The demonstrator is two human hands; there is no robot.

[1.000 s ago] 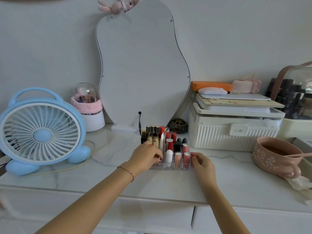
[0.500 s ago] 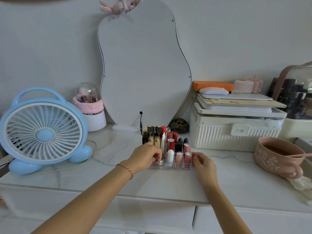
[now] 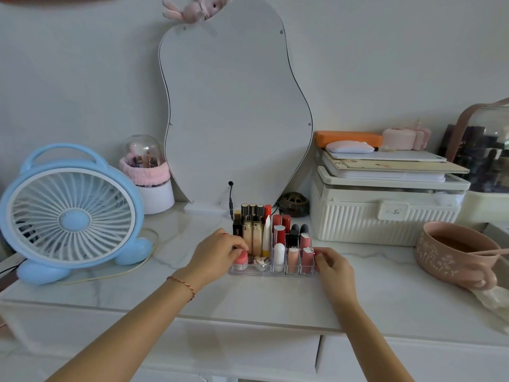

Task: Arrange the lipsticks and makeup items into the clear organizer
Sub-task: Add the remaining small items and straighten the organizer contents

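Lipsticks (image 3: 278,235) stand upright in the clear organizer (image 3: 271,270) on the desk (image 3: 275,296); left hand (image 3: 217,253) grips its left end, right hand (image 3: 334,268) its right end.

**Colours on the desk**

Desk (image 3: 275,299): white marble, grey veining. Organizer (image 3: 271,271): clear. Inside it: black-and-gold tubes (image 3: 252,213) far left, red lipsticks (image 3: 281,226) centre, pink tubes (image 3: 307,259) near right, one white tube (image 3: 278,253), small pink jar (image 3: 241,260) near left. Fan (image 3: 68,216): pale blue, white grille. Bowl (image 3: 454,255) on the right: dusty pink, white floral pattern. Storage box (image 3: 385,216): cream, ribbed. Pouch (image 3: 348,138): orange. Left wrist has a red cord bracelet (image 3: 183,285).
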